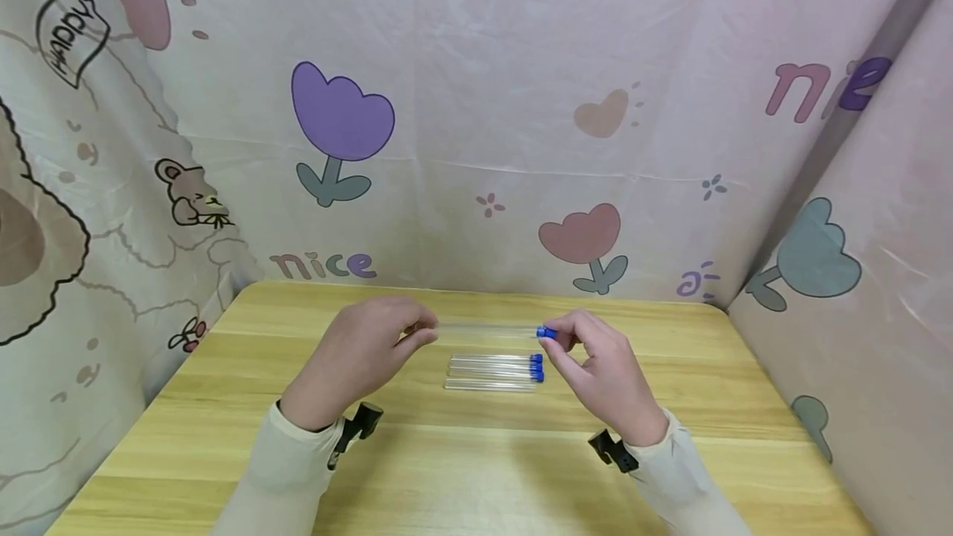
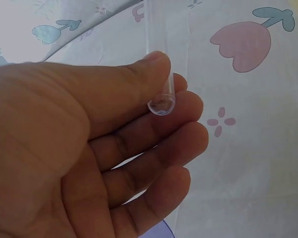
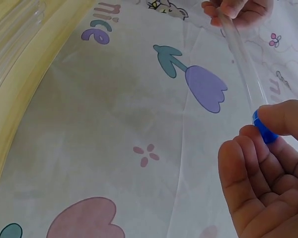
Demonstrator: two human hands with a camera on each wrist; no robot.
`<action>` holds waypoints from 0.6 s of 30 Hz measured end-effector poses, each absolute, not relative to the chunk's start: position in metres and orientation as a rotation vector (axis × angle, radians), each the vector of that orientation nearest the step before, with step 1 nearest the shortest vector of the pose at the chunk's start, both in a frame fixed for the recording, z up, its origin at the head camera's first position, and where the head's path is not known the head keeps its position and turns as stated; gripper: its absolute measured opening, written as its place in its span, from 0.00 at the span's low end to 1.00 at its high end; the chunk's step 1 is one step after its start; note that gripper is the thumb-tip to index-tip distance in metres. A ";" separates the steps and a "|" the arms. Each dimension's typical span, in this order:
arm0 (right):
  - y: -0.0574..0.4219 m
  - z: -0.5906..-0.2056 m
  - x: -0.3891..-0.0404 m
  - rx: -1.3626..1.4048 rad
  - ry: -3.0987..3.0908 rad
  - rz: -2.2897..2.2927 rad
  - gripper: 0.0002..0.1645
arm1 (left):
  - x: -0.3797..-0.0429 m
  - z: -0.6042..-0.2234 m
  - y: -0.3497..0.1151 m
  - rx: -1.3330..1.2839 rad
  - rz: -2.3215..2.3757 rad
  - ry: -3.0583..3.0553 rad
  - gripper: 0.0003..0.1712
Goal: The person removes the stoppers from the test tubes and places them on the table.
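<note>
A clear test tube (image 1: 487, 330) is held level above the table, stretched between both hands. My left hand (image 1: 368, 350) pinches its rounded closed end between thumb and fingers, and that end (image 2: 161, 105) pokes out below the thumb in the left wrist view. At the other end, the thumb and fingers of my right hand (image 1: 596, 366) grip the blue cap (image 3: 264, 128). Nearer to me, several more clear test tubes (image 1: 491, 370) lie side by side on the wood. Blue caps (image 1: 537, 367) sit on their right ends, except on the nearest tube (image 1: 490, 387), whose right end looks bare.
The light wooden table (image 1: 447, 470) carries the row of tubes near its middle. A patterned cloth (image 1: 462, 89) hangs along the back and both sides, meeting the table's rear edge just beyond the hands.
</note>
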State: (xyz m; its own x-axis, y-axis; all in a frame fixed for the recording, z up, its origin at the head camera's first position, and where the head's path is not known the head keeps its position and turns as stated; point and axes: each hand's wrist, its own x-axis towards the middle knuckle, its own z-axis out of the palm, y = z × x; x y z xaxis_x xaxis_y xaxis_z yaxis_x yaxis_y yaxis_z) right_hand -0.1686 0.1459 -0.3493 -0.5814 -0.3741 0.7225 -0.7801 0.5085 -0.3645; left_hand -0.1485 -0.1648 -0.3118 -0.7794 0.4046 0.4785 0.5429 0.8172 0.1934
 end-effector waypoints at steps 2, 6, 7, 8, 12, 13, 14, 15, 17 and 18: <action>0.146 -0.350 -0.169 0.936 -2.178 0.924 0.11 | -0.148 -0.311 -0.164 -0.703 -0.453 -2.590 0.04; 0.145 -0.349 -0.168 0.931 -2.184 0.928 0.11 | -0.147 -0.310 -0.163 -0.695 -0.456 -2.606 0.04; 0.145 -0.349 -0.168 0.933 -2.184 0.929 0.11 | -0.147 -0.310 -0.164 -0.694 -0.455 -2.607 0.04; 0.145 -0.348 -0.168 0.935 -2.185 0.929 0.11 | -0.147 -0.310 -0.164 -0.694 -0.455 -2.606 0.04; 0.144 -0.348 -0.168 0.954 -2.184 0.908 0.12 | -0.147 -0.310 -0.165 -0.696 -0.447 -2.567 0.05; 0.145 -0.348 -0.168 0.959 -2.185 0.897 0.12 | -0.147 -0.310 -0.165 -0.696 -0.444 -2.551 0.05; 0.145 -0.348 -0.168 0.960 -2.193 0.884 0.12 | -0.148 -0.310 -0.165 -0.697 -0.443 -2.534 0.05; 0.146 -0.348 -0.168 0.963 -2.201 0.871 0.12 | -0.148 -0.309 -0.165 -0.696 -0.440 -2.518 0.06; 0.147 -0.348 -0.167 0.966 -2.220 0.843 0.12 | -0.148 -0.308 -0.164 -0.694 -0.438 -2.494 0.07; 0.147 -0.348 -0.167 0.967 -2.228 0.828 0.12 | -0.148 -0.308 -0.164 -0.692 -0.440 -2.485 0.08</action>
